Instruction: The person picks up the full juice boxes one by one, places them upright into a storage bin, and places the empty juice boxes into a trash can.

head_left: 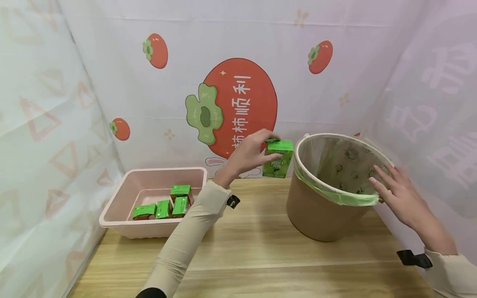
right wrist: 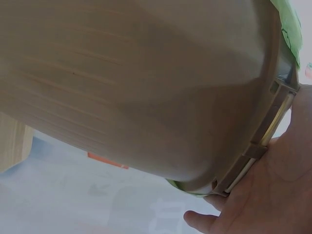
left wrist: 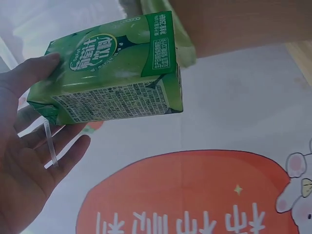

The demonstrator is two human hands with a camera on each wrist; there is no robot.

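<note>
In the head view my left hand [head_left: 253, 152] pinches a green juice box [head_left: 278, 159], held upright above the table just left of a brown trash bin [head_left: 320, 219]. The left wrist view shows the thumb across one face of the juice box [left wrist: 107, 63], with a thin clear straw [left wrist: 50, 143] by the fingers. My right hand [head_left: 402, 198] lies with extended fingers at the bin's right rim. From the right wrist, the palm [right wrist: 273, 190] is beside the bin's rim and handle [right wrist: 280, 119]; firm contact is hard to tell.
A pink plastic tub [head_left: 126, 225] on the left holds several green-topped boxes [head_left: 181, 205]. A light green liner bag [head_left: 346, 198] folds over the bin's rim. The wooden table [head_left: 238, 256] is enclosed by printed cloth walls [head_left: 179, 82] at the back and sides.
</note>
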